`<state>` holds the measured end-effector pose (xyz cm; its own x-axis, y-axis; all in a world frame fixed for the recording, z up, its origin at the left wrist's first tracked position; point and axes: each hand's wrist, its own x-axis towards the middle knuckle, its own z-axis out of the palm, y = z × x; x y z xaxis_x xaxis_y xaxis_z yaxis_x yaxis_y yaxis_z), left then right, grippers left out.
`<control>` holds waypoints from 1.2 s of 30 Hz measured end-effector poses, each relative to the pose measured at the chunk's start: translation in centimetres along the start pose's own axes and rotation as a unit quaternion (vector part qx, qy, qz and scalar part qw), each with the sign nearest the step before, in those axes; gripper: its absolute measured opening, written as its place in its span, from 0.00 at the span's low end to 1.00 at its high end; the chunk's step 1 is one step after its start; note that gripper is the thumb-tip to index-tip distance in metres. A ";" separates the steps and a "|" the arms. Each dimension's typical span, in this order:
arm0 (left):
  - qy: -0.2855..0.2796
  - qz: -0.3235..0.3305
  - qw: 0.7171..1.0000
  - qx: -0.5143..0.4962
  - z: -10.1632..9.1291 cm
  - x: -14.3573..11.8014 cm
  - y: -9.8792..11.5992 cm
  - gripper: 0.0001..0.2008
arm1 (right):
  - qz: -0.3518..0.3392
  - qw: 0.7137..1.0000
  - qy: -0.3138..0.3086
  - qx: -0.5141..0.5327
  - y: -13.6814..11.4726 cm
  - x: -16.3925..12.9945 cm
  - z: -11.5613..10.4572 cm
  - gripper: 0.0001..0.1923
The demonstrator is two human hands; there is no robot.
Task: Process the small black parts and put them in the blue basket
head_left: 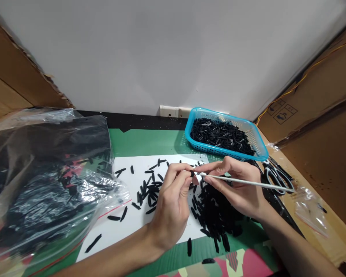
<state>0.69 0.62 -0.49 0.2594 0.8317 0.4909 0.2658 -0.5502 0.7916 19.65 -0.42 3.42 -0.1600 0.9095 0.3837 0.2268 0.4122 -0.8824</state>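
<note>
My left hand [174, 200] pinches a small black piece [192, 174] between thumb and fingers, most of it hidden by them. In my right hand [239, 184] is a thin pale stick-like tool [248, 181], its tip meeting the black piece or lying right beside it. The exact kind of tool is not clear. Under both hands lies a white sheet [103, 238] strewn with loose black strips [151, 190]. A dense pile of black strips [219, 211] sits beneath my right hand, spilling onto the green surface.
A blue basket [261, 144] full of black strips stands at the back right, against the wall. Scissors [273, 179] and a small clear bag [313, 211] lie to the right. A large clear zip bag [54, 192] of black material fills the left. Cardboard [320, 104] flanks the right side.
</note>
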 end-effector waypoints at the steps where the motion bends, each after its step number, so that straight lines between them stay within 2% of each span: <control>1: 0.004 0.000 1.000 0.006 0.0 0.0 0.0 0.13 | -0.007 1.000 -0.003 -0.015 0.0 -0.1 0.1 0.09; 7: 0.016 -0.005 0.999 0.030 0.2 0.0 -0.2 0.12 | -0.029 0.998 -0.005 -0.057 -0.1 -0.3 0.5 0.11; 10: 0.017 -0.010 1.000 0.023 0.3 0.0 -0.1 0.12 | -0.072 0.990 -0.020 -0.118 0.0 -0.3 0.5 0.09; 12: 0.016 -0.015 1.000 0.017 0.4 0.1 -0.1 0.11 | -0.150 0.969 -0.023 -0.197 0.3 -0.2 0.7 0.08; 15: 0.011 -0.020 1.000 0.004 0.4 0.2 -0.2 0.10 | -0.287 0.912 -0.013 -0.291 1.1 -0.1 1.3 0.08; 18: 0.013 -0.023 1.000 -0.001 0.5 0.4 -0.3 0.10 | -0.337 0.884 -0.011 -0.324 2.0 -0.2 1.8 0.08; 21: 0.023 -0.022 0.999 0.001 0.5 0.6 -0.4 0.10 | -0.329 0.881 0.009 -0.340 2.6 -0.4 1.9 0.08; 24: 0.014 -0.023 1.000 -0.010 0.4 0.5 -0.3 0.12 | -0.280 0.899 0.084 -0.327 2.7 -0.5 1.6 0.10; 26: 0.009 -0.030 0.999 -0.021 0.2 0.4 -0.2 0.13 | -0.207 0.931 0.122 -0.275 2.6 -0.5 1.4 0.11; 29: 0.014 -0.043 0.998 -0.036 -0.1 0.3 -0.1 0.14 | -0.099 0.973 0.132 -0.164 2.3 -0.5 1.3 0.11; 33: 0.017 -0.035 0.997 -0.065 -0.2 0.3 -0.3 0.16 | -0.035 0.988 0.141 -0.042 2.1 -0.2 1.3 0.11; 36: 0.011 -0.023 0.996 -0.081 -0.2 0.3 -0.3 0.15 | -0.012 0.988 0.151 -0.019 1.9 -0.1 1.1 0.09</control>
<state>0.49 1.09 -0.53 0.2297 0.8582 0.4591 0.1226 -0.4935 0.8611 19.02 0.24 1.42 0.1265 0.8720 0.4729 0.2631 0.4302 -0.8636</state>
